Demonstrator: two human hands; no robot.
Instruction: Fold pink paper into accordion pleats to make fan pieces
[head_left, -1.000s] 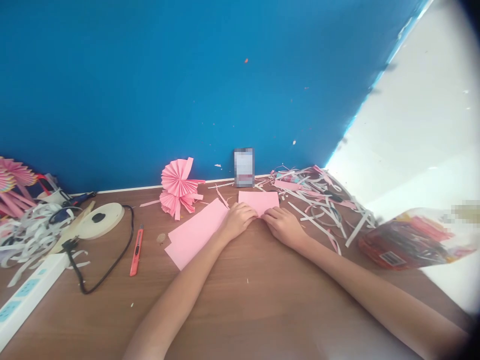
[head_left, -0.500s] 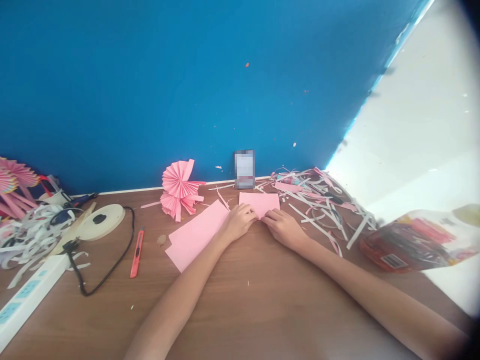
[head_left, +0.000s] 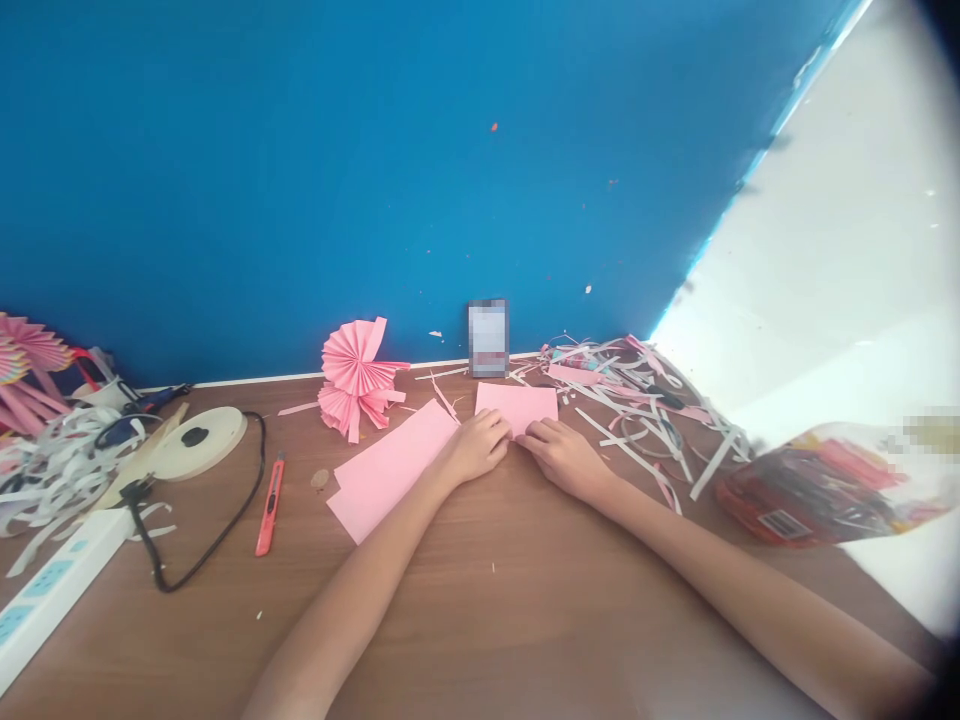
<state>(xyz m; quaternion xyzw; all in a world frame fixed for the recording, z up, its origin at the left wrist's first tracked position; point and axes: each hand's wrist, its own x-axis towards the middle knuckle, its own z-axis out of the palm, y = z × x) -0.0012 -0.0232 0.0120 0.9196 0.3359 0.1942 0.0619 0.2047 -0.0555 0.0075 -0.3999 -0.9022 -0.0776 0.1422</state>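
A pink paper sheet (head_left: pixel 516 401) lies on the brown table in front of the phone, its near edge between my two hands. My left hand (head_left: pixel 478 445) is closed on the near left part of that edge, fingers curled. Close beside it, my right hand (head_left: pixel 556 452) pinches the near right part. The fingers hide most of the near edge, so any fold there cannot be made out. More pink paper sheets (head_left: pixel 390 470) lie overlapping to the left, partly under my left forearm.
A phone (head_left: pixel 489 340) leans against the blue wall. Pleated pink paper fans (head_left: pixel 352 365) stand left of it. Farther left are a red utility knife (head_left: pixel 271 505), a tape roll (head_left: pixel 214 440) and a power strip (head_left: pixel 64 590). Paper strips (head_left: pixel 637 390) and a plastic bag (head_left: pixel 810 490) are at right.
Both hands stay on the near edge of the pink paper, with only a very slight shift of the fingers. The whole view has moved a little.
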